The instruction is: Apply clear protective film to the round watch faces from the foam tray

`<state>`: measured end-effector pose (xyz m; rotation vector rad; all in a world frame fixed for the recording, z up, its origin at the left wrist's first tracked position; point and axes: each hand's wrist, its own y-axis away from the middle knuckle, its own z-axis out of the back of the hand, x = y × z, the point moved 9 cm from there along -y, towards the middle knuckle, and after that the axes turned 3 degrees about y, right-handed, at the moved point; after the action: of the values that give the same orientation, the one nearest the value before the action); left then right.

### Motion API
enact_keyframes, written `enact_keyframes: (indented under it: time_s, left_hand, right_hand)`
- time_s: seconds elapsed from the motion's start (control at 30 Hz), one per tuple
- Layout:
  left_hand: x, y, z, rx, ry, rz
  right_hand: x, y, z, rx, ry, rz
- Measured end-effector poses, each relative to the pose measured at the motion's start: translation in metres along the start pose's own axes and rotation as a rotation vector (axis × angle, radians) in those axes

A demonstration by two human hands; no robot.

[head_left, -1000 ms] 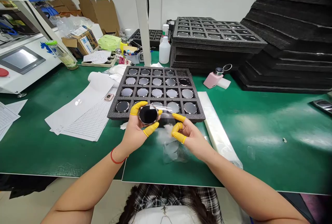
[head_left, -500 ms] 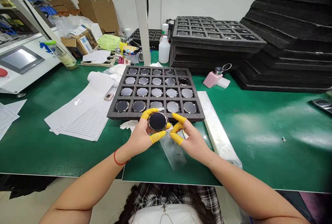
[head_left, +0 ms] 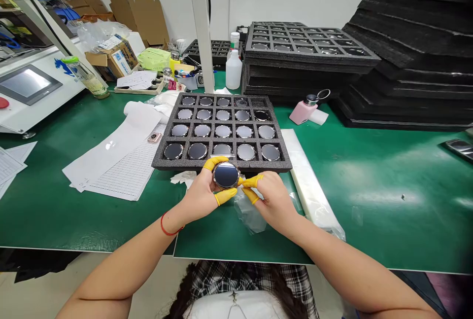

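Observation:
My left hand (head_left: 201,188), with yellow finger cots on its fingers, grips a round watch case (head_left: 226,175) by its rim, its dark glossy face up. At the case's right edge, my right hand (head_left: 271,198) has its yellow-tipped thumb and finger pinched together; what is between them is too small to make out. Clear plastic film (head_left: 252,216) lies crumpled below the right hand. Just beyond both hands is a black foam tray (head_left: 157,162) with round watch cases in most compartments; the back right compartment (head_left: 258,102) holds none.
Lined paper sheets (head_left: 120,176) and a small square watch (head_left: 154,137) lie left. A long plastic-wrapped white pack (head_left: 314,186) lies right of the tray. Behind stand a pink pump bottle (head_left: 303,112), a white bottle (head_left: 233,71) and stacked foam trays (head_left: 306,55).
My right hand has closed from spread fingers into a pinch at the watch case's edge. The case has shifted slightly right and tilted. The clear film below looks more crumpled.

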<state>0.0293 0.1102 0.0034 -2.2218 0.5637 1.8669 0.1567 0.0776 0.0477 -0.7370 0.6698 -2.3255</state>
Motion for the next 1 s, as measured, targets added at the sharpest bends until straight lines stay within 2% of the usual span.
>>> enact_keyframes:
  time_s: [0.17, 0.23, 0.33, 0.43, 0.5, 0.6, 0.73, 0.87, 1.0]
  left_hand:
    - [-0.002, 0.001, -0.001, 0.007, 0.010, -0.004]
    - [-0.003, 0.001, 0.001, -0.017, 0.019, -0.012]
    - [-0.005, -0.002, 0.008, -0.092, 0.048, -0.010]
    - [-0.007, -0.004, 0.016, -0.166, 0.060, -0.003]
    - [-0.007, -0.004, 0.015, -0.160, 0.042, 0.011]
    - [-0.003, -0.001, 0.001, -0.054, -0.068, 0.037]
    - [0.002, 0.006, -0.014, 0.050, -0.304, -0.034]
    - [0.006, 0.007, -0.020, 0.080, -0.375, -0.098]
    - [0.005, 0.007, -0.026, 0.108, -0.380, -0.153]
  right_hand:
    - [0.004, 0.003, -0.004, 0.018, 0.082, 0.023]
    - [0.007, 0.003, 0.001, -0.008, 0.127, 0.019]
    - [0.020, 0.002, 0.020, -0.061, 0.111, 0.054]
    - [0.032, -0.001, 0.044, -0.088, -0.018, 0.104]
    - [0.030, -0.003, 0.057, -0.094, -0.144, 0.069]
    - [0.002, -0.003, 0.058, -0.104, -0.406, -0.187]
    - [-0.038, 0.009, 0.022, -0.035, -0.768, -0.632]
    - [-0.043, 0.020, -0.013, 0.060, -1.043, -0.891]
    - [-0.037, 0.025, -0.027, 0.127, -1.156, -0.997]
